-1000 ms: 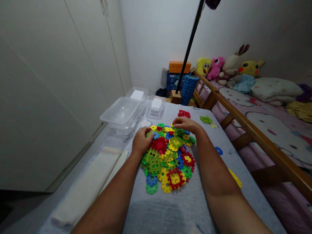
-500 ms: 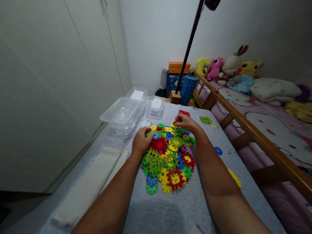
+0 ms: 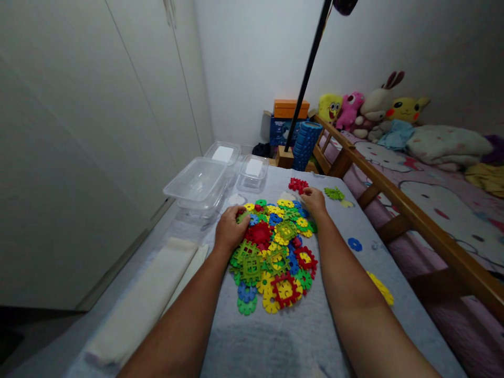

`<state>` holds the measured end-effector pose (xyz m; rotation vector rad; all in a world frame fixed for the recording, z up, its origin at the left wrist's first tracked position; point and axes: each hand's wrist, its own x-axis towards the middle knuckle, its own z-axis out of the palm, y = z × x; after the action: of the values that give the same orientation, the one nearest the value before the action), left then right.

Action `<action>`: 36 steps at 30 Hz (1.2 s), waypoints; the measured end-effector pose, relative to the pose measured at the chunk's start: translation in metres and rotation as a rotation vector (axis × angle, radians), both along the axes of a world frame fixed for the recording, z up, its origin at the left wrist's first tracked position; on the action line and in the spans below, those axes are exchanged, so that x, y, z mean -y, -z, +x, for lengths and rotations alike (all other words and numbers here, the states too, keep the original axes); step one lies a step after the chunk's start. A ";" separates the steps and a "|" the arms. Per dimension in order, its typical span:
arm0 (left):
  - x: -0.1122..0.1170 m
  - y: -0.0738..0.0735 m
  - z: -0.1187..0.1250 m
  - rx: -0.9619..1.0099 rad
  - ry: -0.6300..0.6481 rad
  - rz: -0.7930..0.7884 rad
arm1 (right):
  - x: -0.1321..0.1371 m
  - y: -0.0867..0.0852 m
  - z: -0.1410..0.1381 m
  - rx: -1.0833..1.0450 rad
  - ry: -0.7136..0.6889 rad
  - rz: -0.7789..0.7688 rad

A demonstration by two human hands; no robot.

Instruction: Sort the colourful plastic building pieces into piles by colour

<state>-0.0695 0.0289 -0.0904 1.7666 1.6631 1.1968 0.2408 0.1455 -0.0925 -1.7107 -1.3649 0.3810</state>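
A heap of flat plastic interlocking pieces in red, yellow, green and blue lies on the grey cloth-covered surface. My left hand rests on the heap's left edge, fingers curled down over a green piece at its far corner. My right hand is at the heap's far right corner, fingers pinched together, just beside a small stack of red pieces. What the pinch holds is hidden.
Three clear plastic containers stand at the far left. Green pieces, a blue piece and yellow pieces lie right of the heap. A wooden bed rail borders the right; a black pole rises behind.
My right hand has lifted off the heap's far edge, pinched shut, and moved right toward the red stack. My left hand has stayed on the heap's left edge.
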 end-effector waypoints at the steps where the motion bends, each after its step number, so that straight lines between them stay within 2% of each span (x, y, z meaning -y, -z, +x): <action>1: 0.000 0.000 0.000 0.001 0.001 0.001 | -0.001 0.002 -0.001 -0.028 -0.007 0.004; 5: 0.000 0.000 0.000 0.005 0.002 0.002 | -0.002 0.004 -0.002 -0.107 -0.025 0.017; 12: 0.000 0.001 0.000 0.011 -0.001 0.003 | 0.001 0.004 -0.009 -0.023 -0.143 0.003; 18: -0.001 0.001 0.000 0.004 0.003 0.000 | 0.004 -0.012 -0.019 0.086 -0.205 0.040; 20: -0.001 0.001 0.000 0.002 0.006 0.000 | 0.007 -0.021 -0.030 0.144 -0.290 0.058; 23: -0.001 0.001 0.000 -0.002 0.005 0.003 | 0.015 -0.031 -0.058 0.248 -0.540 0.025; 25: 0.000 0.001 0.000 0.001 0.002 0.006 | 0.022 -0.034 -0.079 0.331 -0.714 -0.007; 27: 0.000 0.000 0.000 0.000 0.000 0.007 | 0.031 -0.033 -0.098 0.413 -0.808 -0.031; 31: 0.000 -0.001 0.000 -0.008 0.000 0.009 | 0.042 -0.031 -0.118 0.533 -0.829 -0.064; 36: 0.000 -0.001 0.001 -0.003 -0.001 0.010 | 0.042 -0.031 -0.122 0.564 -0.831 -0.026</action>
<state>-0.0689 0.0289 -0.0894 1.7745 1.6625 1.2050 0.1188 0.1032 -0.0618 -1.2284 -2.4865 0.3743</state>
